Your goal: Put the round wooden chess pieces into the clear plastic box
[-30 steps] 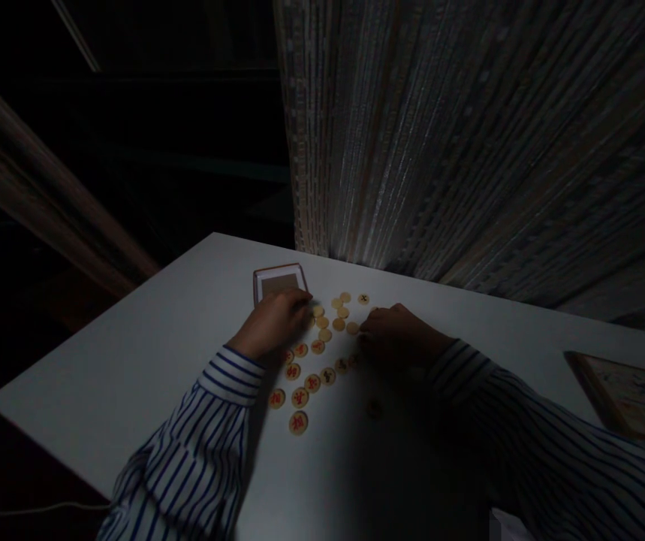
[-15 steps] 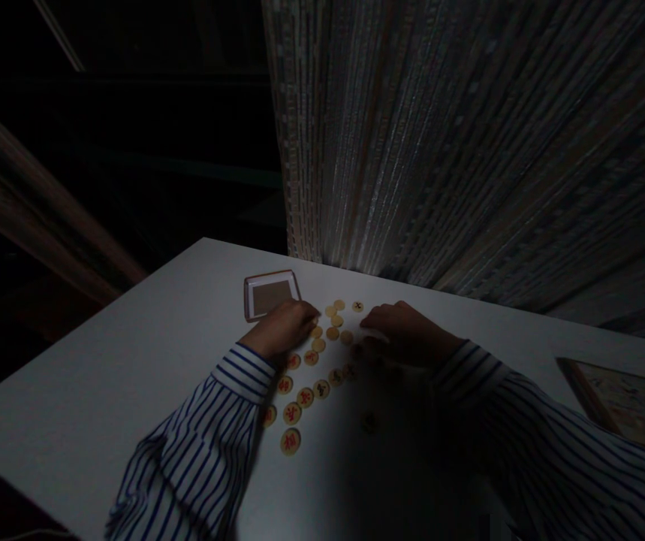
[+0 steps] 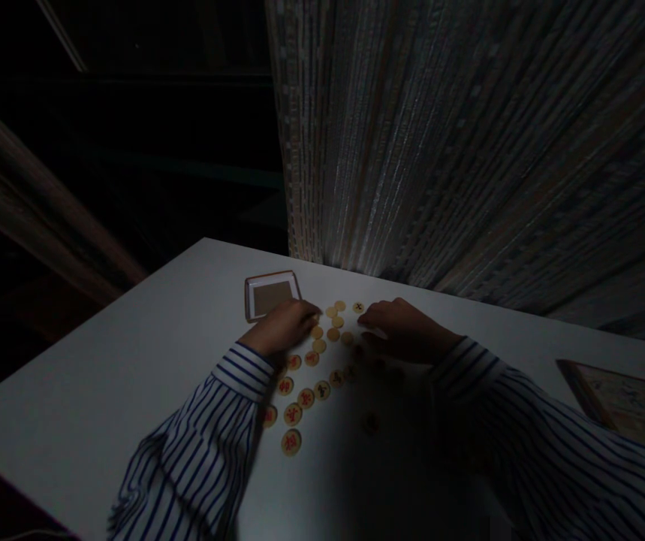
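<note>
Farthest left on the white worktop [image 3: 131,338], a shallow tray [image 3: 271,297] with a raised rim, partly behind the left hand [image 3: 281,328]. Fingers bent down at the near edge of a scatter of round game pieces [image 3: 319,346]; in this dim light, cannot tell whether the left grip on a piece or only beside one. Nearer the body, red-marked pieces [image 3: 291,442] lying flat and marks up, one partly hidden by the striped sleeve [image 3: 203,443]. Further along, between both hands, plain-topped pieces [image 3: 333,334], some touching edge to edge, and below them black-marked pieces [image 3: 322,390] in a line running into shadow. By their look, probably light, stiff and hardly fragile, perhaps smooth enough to skid on so flat a surface. Best taken by the round edge, thumb and forefinger on opposite sides, one at a time. Next, the right hand [image 3: 404,330], with thumb and forefinger parted and nothing visible between, near a lone black-marked piece [image 3: 359,307]. At far right, well apart from all these, a flat picture-topped panel [image 3: 615,398].
</note>
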`<control>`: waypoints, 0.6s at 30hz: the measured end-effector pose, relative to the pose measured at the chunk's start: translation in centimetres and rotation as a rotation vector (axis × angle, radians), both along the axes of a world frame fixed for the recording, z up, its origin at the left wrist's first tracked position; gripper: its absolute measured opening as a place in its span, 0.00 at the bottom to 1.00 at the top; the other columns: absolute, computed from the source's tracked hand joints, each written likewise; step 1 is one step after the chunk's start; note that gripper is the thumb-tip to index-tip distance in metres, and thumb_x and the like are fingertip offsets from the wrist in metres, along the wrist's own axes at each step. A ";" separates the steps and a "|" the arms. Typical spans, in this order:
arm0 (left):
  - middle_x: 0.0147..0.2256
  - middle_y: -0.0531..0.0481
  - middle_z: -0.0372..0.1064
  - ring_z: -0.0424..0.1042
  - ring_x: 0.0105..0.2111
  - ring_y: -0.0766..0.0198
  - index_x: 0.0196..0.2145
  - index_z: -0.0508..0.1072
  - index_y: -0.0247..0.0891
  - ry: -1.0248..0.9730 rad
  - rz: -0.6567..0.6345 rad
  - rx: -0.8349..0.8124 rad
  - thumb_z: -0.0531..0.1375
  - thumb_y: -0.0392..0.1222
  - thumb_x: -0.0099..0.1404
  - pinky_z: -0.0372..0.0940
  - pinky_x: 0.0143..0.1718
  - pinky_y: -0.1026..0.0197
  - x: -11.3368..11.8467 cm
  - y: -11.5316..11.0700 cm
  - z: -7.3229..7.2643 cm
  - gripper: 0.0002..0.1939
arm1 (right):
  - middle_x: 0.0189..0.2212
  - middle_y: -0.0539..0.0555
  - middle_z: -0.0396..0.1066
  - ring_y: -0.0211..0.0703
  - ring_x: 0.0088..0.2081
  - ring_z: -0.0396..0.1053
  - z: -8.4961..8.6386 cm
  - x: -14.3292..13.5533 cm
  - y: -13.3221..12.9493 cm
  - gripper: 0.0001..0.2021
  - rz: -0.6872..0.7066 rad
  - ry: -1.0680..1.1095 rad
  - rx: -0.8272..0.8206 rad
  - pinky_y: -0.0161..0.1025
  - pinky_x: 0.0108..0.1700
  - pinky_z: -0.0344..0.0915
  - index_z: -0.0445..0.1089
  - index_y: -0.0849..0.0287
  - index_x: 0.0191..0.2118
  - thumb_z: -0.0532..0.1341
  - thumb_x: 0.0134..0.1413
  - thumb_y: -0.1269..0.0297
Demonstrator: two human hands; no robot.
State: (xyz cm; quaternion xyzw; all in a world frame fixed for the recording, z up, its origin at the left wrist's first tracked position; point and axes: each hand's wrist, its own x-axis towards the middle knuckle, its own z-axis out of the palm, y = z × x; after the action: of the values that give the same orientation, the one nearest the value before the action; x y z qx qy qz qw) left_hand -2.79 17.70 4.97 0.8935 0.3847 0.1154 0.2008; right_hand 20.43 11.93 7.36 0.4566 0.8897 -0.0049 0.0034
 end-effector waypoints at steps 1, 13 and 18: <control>0.35 0.44 0.74 0.71 0.35 0.61 0.38 0.73 0.36 -0.002 -0.016 -0.017 0.49 0.40 0.63 0.61 0.37 0.62 -0.1 0.1 0.2 0.14 | 0.39 0.57 0.70 0.45 0.39 0.66 0.0 0.0 0.0 0.13 0.001 -0.002 0.004 0.41 0.38 0.54 0.67 0.60 0.44 0.53 0.54 0.63; 0.45 0.42 0.70 0.69 0.44 0.58 0.47 0.69 0.33 -0.165 0.086 -0.045 0.49 0.45 0.64 0.62 0.46 0.58 -1.0 0.7 0.6 0.19 | 0.40 0.56 0.69 0.46 0.40 0.66 -0.2 -0.5 0.2 0.13 0.009 0.004 0.010 0.40 0.37 0.53 0.67 0.60 0.44 0.53 0.55 0.62; 0.45 0.42 0.71 0.69 0.44 0.58 0.47 0.70 0.32 -0.244 0.109 -0.086 0.50 0.46 0.63 0.62 0.46 0.57 -1.1 0.7 0.8 0.20 | 0.39 0.56 0.70 0.45 0.40 0.65 -0.2 -0.9 0.3 0.12 0.011 0.019 0.008 0.40 0.37 0.52 0.66 0.60 0.44 0.53 0.55 0.63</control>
State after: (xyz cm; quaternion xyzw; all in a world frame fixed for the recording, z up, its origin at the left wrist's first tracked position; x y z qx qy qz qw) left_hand -3.89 18.43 5.75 0.8414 0.4098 0.2172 0.2774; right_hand 19.54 12.22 7.20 0.4516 0.8922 -0.0059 -0.0067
